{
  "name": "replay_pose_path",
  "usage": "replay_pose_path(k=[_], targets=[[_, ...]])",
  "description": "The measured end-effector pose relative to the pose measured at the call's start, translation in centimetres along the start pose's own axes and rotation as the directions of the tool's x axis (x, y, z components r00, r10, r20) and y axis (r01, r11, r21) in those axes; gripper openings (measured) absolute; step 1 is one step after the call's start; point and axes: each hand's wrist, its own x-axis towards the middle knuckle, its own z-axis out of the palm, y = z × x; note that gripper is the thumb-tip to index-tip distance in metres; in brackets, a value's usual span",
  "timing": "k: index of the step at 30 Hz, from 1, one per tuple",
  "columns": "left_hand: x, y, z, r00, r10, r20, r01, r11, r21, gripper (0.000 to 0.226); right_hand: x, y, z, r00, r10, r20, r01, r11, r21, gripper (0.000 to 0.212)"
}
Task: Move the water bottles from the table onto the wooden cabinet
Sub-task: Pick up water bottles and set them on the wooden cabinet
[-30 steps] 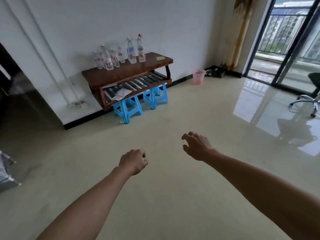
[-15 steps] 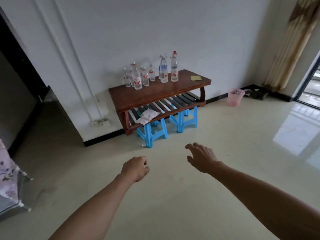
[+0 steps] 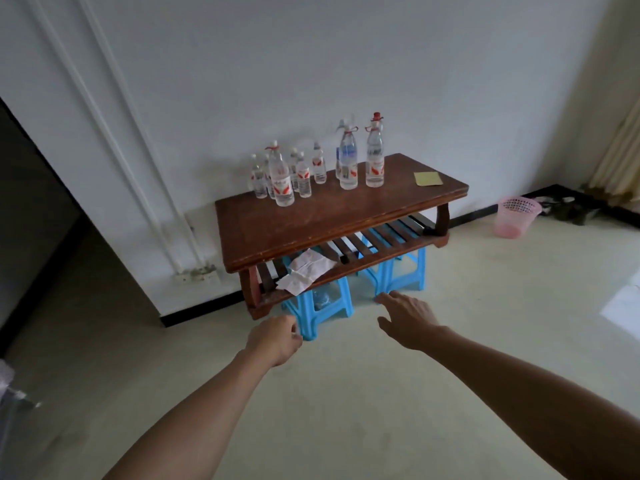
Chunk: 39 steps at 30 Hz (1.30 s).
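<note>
Head view. Compared with half a second ago the low wooden table [image 3: 311, 226] sits larger and nearer the centre of the frame: the person is closing on it, both arms held out ahead.

Left hand [image 3: 275, 339]: fingers curled in toward the palm, holds nothing. Right hand [image 3: 408, 320]: fingers spread and relaxed, palm down, holds nothing. Both are short of the table's near edge, over the floor in front of the blue stools [image 3: 322, 306].

Water bottles [image 3: 284, 178]: all upright along the table's far edge, against the wall. A tight cluster stands toward the far left corner; two taller ones [image 3: 374, 157] stand nearer the middle. A yellow note [image 3: 428, 178] lies by the far right corner.

Judgement: approach phase, no bottle lifted yet. The cabinet is not in view, so the carry direction is unknown. Nearest reach is probably the front bottle of the left cluster; neighbours stand close, so a knock-over is possible.
</note>
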Motion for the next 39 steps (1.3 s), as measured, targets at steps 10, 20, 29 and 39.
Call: replay_pose_path(k=[10, 20, 29, 39], targets=[[19.6, -2.1, -7.2, 0.986, -0.133, -0.101, 0.125, 0.989, -0.083, 0.016, 26.7, 2.6, -2.8, 0.995, -0.101, 0.019, 0.1, 0.994, 0.038, 0.036], [40.9, -9.2, -12.9, 0.968, -0.141, -0.206, 0.122, 0.987, -0.104, 0.019, 47.8, 0.7, 0.4, 0.986, -0.162, 0.045, 0.161, 0.987, 0.022, 0.04], [59.2, -12.7, -18.6, 0.982, -0.114, -0.148, 0.093, 0.986, -0.14, 0.019, 65.0, 0.1, -2.0, 0.996, -0.088, -0.029, 0.09, 0.991, 0.103, 0.036], [70.7, -15.8, -16.6, 0.963, -0.261, -0.068, 0.239, 0.944, -0.229, 0.017, 87.1, -5.5, -6.2, 0.946, -0.191, -0.264, 0.245, 0.951, 0.189, 0.046]])
